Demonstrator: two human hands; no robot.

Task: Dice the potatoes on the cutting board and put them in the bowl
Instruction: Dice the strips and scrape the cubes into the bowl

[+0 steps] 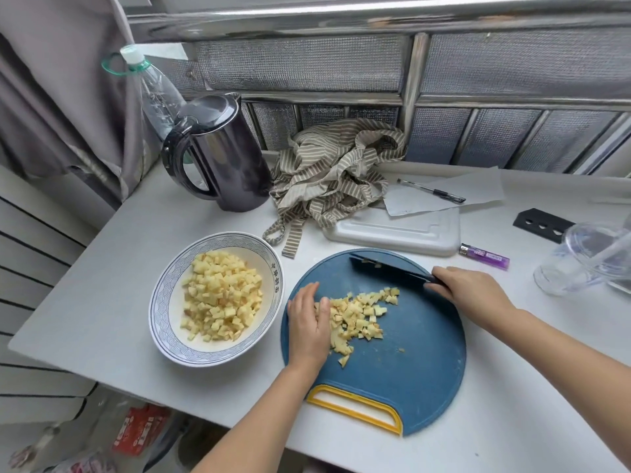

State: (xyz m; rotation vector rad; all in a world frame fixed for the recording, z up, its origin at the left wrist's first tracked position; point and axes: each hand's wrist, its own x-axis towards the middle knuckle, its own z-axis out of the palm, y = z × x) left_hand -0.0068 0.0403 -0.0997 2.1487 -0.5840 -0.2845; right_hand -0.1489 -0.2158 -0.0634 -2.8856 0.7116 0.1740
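On the white table (102, 268), a round blue plastic cutting board (409, 370) with a yellow handle slot lies in front of the person. Near its middle sits a loose pile of pale yellow diced potato (362, 315). The left grip (309, 322), a bare hand, rests on the board at the pile's left side. Its fingers are straight and together, touching the dice and holding nothing. The right grip (473, 290) is curled round the handle of a black kitchen knife (386, 268). The blade lies low over the far part of the board, pointing left, apart from the pile.

Just beside the board's left edge stands a wide white ceramic bowl (164, 302) with a blue patterned rim, holding a heap of potato cubes (222, 298). Behind the bowl stands a dark electric kettle (222, 155). A crumpled striped cloth (334, 172) lies beyond the board, beside a white plastic tray (392, 230) that is partly under a sheet of paper (478, 186) with a black pen (432, 190) on it. A purple lighter (484, 256) lies just right of the tray, and a clear plastic jug (580, 261) sits near the right edge.
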